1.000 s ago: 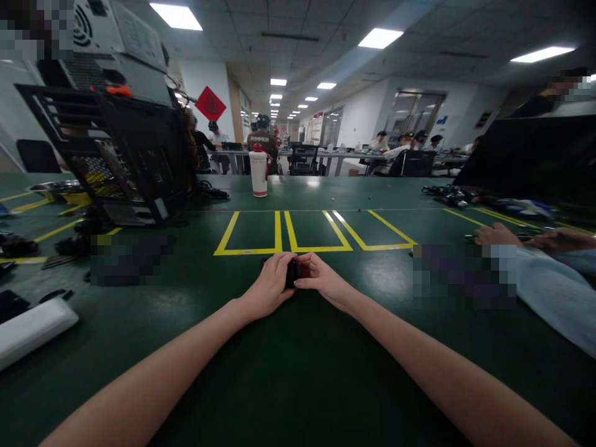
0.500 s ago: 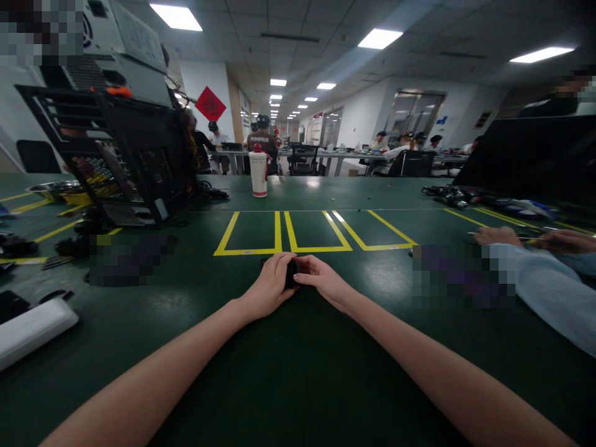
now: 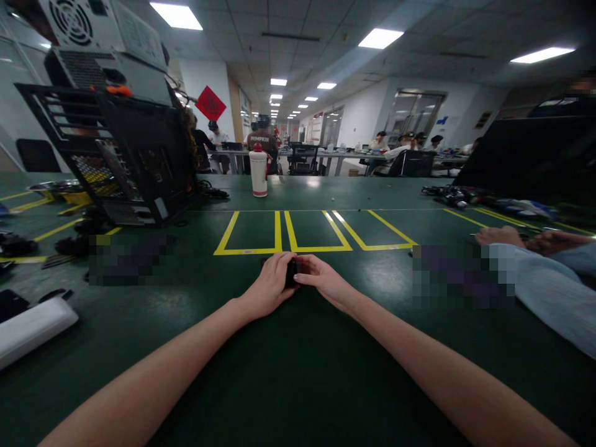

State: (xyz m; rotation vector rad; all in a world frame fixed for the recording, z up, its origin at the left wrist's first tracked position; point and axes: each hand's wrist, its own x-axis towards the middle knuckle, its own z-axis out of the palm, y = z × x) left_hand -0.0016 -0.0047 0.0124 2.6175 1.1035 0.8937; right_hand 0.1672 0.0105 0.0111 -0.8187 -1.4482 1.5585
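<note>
A small black object (image 3: pixel 291 273) sits between my two hands on the green table (image 3: pixel 298 360), just in front of the middle yellow taped frame (image 3: pixel 321 249). My left hand (image 3: pixel 270 282) is wrapped round its left side, fingers bent over the top. From the right, my right hand (image 3: pixel 321 279) holds it, with the thumb at the near side and the fingers curled behind. Most of the object is hidden by the fingers, so its shape cannot be made out.
Behind the taped frames stands a white bottle with a red lid (image 3: pixel 259 171). A black computer case (image 3: pixel 139 167) fills the left, with a white box (image 3: pixel 35 329) nearer. At the right are a person's sleeved arms (image 3: pixel 540 285) and a large black panel (image 3: pixel 531 161).
</note>
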